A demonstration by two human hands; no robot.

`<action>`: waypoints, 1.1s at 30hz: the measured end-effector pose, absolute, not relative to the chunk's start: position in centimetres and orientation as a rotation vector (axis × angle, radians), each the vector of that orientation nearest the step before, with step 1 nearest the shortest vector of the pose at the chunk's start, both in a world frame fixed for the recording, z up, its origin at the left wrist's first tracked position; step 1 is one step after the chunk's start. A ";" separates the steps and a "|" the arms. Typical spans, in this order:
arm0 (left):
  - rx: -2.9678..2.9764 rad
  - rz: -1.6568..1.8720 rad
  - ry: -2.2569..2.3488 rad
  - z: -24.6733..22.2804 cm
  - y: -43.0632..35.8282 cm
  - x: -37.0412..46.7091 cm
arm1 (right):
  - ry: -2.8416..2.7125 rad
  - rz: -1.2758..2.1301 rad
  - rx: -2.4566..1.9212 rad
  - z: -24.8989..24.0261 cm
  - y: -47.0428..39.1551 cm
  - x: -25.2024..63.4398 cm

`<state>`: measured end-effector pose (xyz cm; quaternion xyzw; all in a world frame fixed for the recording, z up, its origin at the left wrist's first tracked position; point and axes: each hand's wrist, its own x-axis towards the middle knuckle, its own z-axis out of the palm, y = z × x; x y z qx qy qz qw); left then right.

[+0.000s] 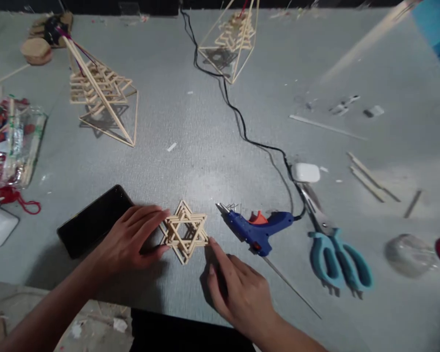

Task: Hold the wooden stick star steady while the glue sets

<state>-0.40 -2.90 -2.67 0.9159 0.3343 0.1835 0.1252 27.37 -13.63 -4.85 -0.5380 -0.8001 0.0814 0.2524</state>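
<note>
A layered six-pointed star of thin wooden sticks (184,257) lies on the grey table near its front edge. My left hand (134,237) holds the star's left side, with fingertips at the upper left and the thumb at the lower left. On the other side, my right hand (238,293) touches the lower right point with its stretched index finger; its thumb stands apart and nothing is gripped. Just right of the star lies a blue hot glue gun (258,229) on its side, nozzle towards the star. A black phone (95,220) rests beside my left hand.
Teal-handled scissors (337,254) and a white case (305,172) lie to the right. A black cord (244,127) runs back from the glue gun. Stick pyramids (106,98) stand at the back left and back centre. Plastic packets (18,142) lie far left, loose sticks (368,178) right.
</note>
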 end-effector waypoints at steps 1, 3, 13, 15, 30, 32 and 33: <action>2.671 0.526 0.978 -2.7 -2.9 -0.4 | -2.176 0.223 -1.462 -4.8 -13.6 27.4; 2.668 0.516 0.988 -2.7 -2.9 -0.4 | -2.176 0.222 -1.465 -4.8 -13.6 27.4; 2.666 0.506 1.009 -2.8 -2.9 -0.3 | -2.183 0.214 -1.456 -4.8 -13.6 27.5; 2.667 0.506 1.007 -2.8 -2.9 -0.3 | -2.184 0.204 -1.454 -4.8 -13.6 27.5; 2.678 0.532 0.985 -2.8 -2.8 -0.1 | -2.186 0.199 -1.467 -4.8 -13.6 27.5; 2.678 0.533 0.982 -2.8 -2.8 -0.1 | -2.189 0.202 -1.453 -4.7 -13.6 27.5; 2.679 0.537 0.979 -2.7 -2.8 -0.1 | -2.189 0.205 -1.451 -4.7 -13.6 27.5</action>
